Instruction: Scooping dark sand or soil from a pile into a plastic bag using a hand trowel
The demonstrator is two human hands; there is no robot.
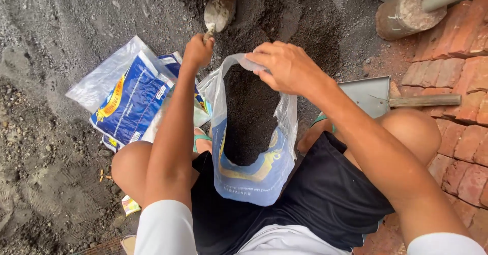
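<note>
My left hand [198, 49] grips the handle of a small metal trowel [219, 11], whose blade rests on a heap of dark soil [284, 16] ahead of me. My right hand [287, 67] pinches the upper rim of a clear and blue plastic bag [254, 176], holding its mouth open. The bag stands between my knees and has dark soil inside it. I am squatting, in black shorts and a white shirt.
A pile of flat blue and clear plastic bags [127, 97] lies at my left. A metal shovel [371, 95] with a wooden handle lies at the right, by a red brick surface [452, 72]. A concrete cylinder on a pipe [406, 11] stands at the top right.
</note>
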